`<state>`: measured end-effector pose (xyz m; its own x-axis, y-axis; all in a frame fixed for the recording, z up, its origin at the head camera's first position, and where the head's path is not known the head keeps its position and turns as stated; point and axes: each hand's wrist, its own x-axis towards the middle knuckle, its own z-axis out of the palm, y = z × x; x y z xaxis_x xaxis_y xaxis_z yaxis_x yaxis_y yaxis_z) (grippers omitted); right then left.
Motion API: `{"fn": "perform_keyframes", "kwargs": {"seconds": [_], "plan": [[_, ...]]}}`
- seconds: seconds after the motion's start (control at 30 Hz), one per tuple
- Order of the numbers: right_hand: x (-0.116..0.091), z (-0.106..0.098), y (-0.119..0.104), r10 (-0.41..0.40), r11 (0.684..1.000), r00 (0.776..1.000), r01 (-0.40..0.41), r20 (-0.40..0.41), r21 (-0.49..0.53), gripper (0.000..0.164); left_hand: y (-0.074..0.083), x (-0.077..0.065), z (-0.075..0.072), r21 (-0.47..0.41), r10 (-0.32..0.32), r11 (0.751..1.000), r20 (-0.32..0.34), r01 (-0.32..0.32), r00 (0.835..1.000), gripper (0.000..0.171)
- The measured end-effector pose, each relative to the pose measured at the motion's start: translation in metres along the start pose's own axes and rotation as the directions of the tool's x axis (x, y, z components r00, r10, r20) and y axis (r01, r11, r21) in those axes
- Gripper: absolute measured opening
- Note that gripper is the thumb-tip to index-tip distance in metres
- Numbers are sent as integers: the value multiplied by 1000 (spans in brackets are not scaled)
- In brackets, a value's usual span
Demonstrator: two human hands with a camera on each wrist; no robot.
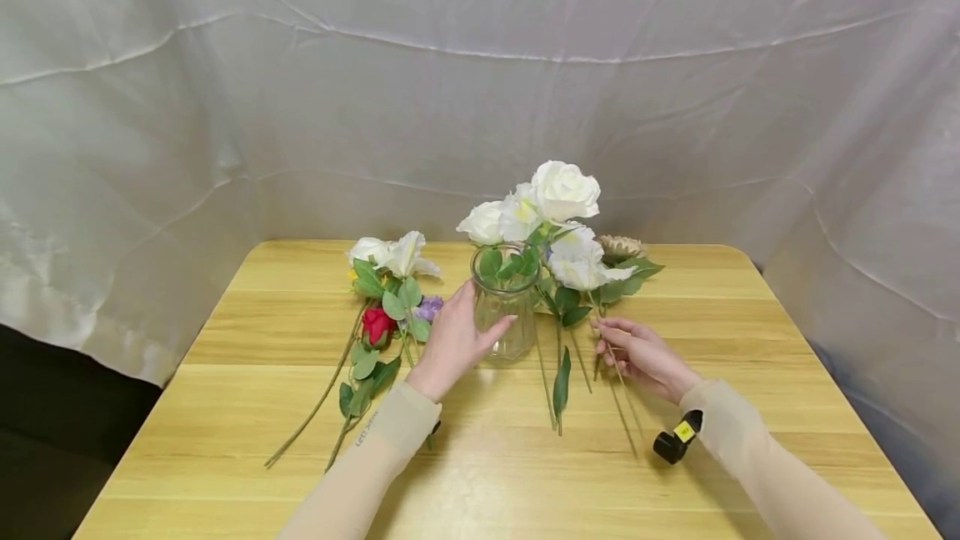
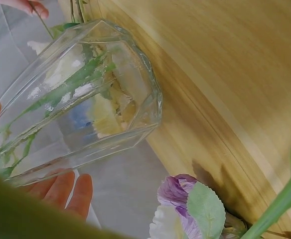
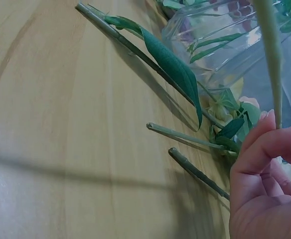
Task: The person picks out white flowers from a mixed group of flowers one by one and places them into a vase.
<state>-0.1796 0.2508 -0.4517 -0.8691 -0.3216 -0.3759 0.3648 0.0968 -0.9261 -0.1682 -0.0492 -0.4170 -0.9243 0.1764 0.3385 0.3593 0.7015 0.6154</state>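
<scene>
My left hand (image 1: 453, 340) holds a clear glass vase (image 1: 512, 332), thumb on the near side and fingers around its left. In the left wrist view, the faceted vase (image 2: 80, 99) stands between the thumb and fingertips (image 2: 78, 196). Green stems show inside it, and white roses (image 1: 566, 190) rise above its rim. To the right of the vase, my right hand (image 1: 645, 357) pinches a green stem (image 3: 271, 55) between thumb and fingers. That stem appears to lead up to a ruffled white flower (image 1: 581, 261).
Left of the vase lie a red rose (image 1: 377, 326), purple flowers (image 1: 430, 307), white flowers (image 1: 405, 255) and long stems. Right of it are leafy stems (image 1: 562, 382) and a beige flower (image 1: 621, 248). A grey curtain (image 1: 480, 107) hangs behind the wooden table (image 1: 247, 340).
</scene>
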Motion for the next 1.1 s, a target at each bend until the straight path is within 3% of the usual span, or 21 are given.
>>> {"fn": "perform_keyframes", "kwargs": {"seconds": [0.23,0.37,0.63,0.8,0.97,1.1], "plan": [[-6,0,-4,-49,998,998,51,-33,45,52,2,0,0,20,-37,999,11,37,999,80],[-12,-1,-7,-98,994,993,101,-65,47,42,4,1,0,8,-29,1000,-1,29,1000,77],[-22,-3,-12,-212,977,968,210,-135,-33,29,11,-2,3,12,-61,998,-36,61,997,74],[-26,-2,-19,-307,951,932,291,-193,-103,30,18,-2,4,80,-104,991,-47,107,993,84],[-30,0,-30,-404,914,882,382,-242,-136,37,24,-1,6,136,-146,979,-38,150,989,92],[-32,2,-39,-462,887,846,436,-266,-154,29,27,-2,9,189,-161,968,-46,167,986,93]]}}
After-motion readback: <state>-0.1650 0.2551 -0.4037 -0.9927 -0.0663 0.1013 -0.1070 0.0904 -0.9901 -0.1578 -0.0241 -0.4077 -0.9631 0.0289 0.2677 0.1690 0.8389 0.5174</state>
